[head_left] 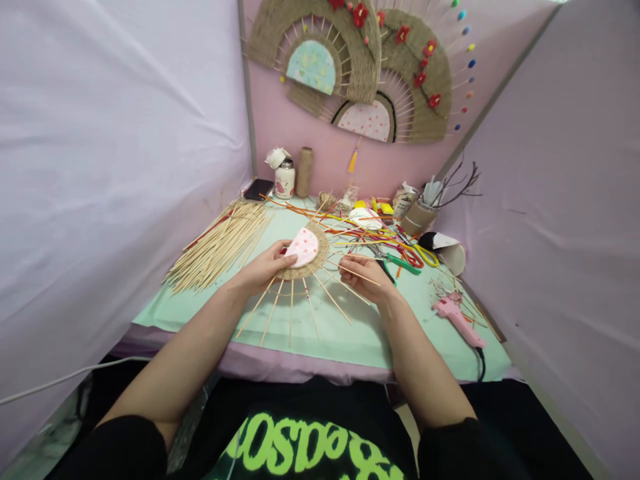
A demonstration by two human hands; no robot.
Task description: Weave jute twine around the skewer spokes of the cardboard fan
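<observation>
My left hand (275, 260) grips a half-round fan piece by its flat side, the thumb lying over the pink dotted fabric (305, 245). A band of woven twine (321, 257) runs around the fabric's curve. Thin wooden sticks (291, 313) spread outward from this band, several pointing toward me. At the right edge of the piece, my right hand (364, 275) is closed in a pinch among the sticks, one of which crosses in front of its fingers. What the fingertips hold is too small to tell. A fine loose strand curves below the band, across the sticks.
Loose sticks (220, 247) lie piled at left, near a phone (259, 189). Behind are a jar (285, 179) and a twine spool (305, 172). Coloured pipe cleaners, green-handled scissors (403, 263) and a pink glue gun (459, 319) lie at right. Finished fans (360, 60) hang on the back wall.
</observation>
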